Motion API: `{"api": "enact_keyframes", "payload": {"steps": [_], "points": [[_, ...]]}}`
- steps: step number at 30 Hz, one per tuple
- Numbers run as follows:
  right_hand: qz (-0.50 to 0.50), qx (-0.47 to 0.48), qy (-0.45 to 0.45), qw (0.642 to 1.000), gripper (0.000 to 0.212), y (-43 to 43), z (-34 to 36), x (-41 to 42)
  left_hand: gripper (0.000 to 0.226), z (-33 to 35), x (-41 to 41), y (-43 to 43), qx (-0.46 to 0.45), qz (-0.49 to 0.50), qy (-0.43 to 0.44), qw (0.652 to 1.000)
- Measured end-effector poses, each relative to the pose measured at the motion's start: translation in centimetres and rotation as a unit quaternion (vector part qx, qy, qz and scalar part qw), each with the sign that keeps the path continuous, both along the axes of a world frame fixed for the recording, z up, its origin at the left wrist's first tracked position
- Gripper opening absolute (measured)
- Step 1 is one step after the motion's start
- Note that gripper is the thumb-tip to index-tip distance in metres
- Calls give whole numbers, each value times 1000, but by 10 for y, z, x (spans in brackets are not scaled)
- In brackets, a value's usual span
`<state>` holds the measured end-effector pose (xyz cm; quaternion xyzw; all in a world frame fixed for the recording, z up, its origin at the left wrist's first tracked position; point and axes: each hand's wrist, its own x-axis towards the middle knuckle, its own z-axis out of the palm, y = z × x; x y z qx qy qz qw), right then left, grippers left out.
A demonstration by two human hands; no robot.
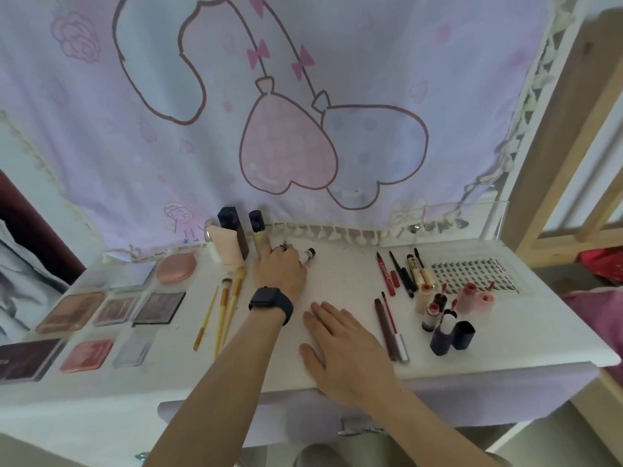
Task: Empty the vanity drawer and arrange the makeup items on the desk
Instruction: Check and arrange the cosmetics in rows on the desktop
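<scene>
One small tube (308,255), lying crosswise, cap rightward: gripped by my left hand (279,273); right hand (340,348) flat on desk (340,274), nearer me

Single head-worn wide-angle view — looks forward and down over the white desk (337,274), close above it; the hanging cloth (438,62) fills the upper half.

Rear: pale lilac hanging cloth (371,62), printed with a pink heart balloon (286,153) beside a lilac one (377,146), pink bows (258,53) on the strings, a rose (79,37) at upper left. Cream tasselled fringe (337,232) along the lower hem. Right: pale wooden frame (566,136), red fabric (603,264) seen past it. Left: dark brown panel (37,227), crumpled grey cloth (23,284) below.
</scene>
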<state>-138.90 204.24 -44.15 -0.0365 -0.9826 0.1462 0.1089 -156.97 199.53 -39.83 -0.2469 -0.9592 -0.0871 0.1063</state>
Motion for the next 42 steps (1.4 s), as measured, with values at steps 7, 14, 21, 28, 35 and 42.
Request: {"api": "enact_keyframes", "payload": {"steps": [7, 14, 21, 28, 35, 42], "points": [[2, 1, 8, 1000, 63, -1, 1, 1, 26, 0, 15, -24, 254, -8, -109, 961], [1, -26, 135, 990, 35, -7, -1, 10, 23, -9, 68, -60, 444, -31, -201, 873], [-139, -406, 192, 883, 36, -20, 32, 66, 24, -5, 143, -79, 479, -96, -238, 840], [-190, -531, 134, 815, 56, -10, 30, 105, 36, -18, 195, -61, 428, -177, -172, 869], [-214, -471, 172, 839, 87, -8, 16, 130, 51, -13, 227, -41, 423, -127, -197, 875], [-146, -398, 200, 883, 54, 11, 27, 143, 50, -2, 237, -35, 415, -106, -374, 822]]}}
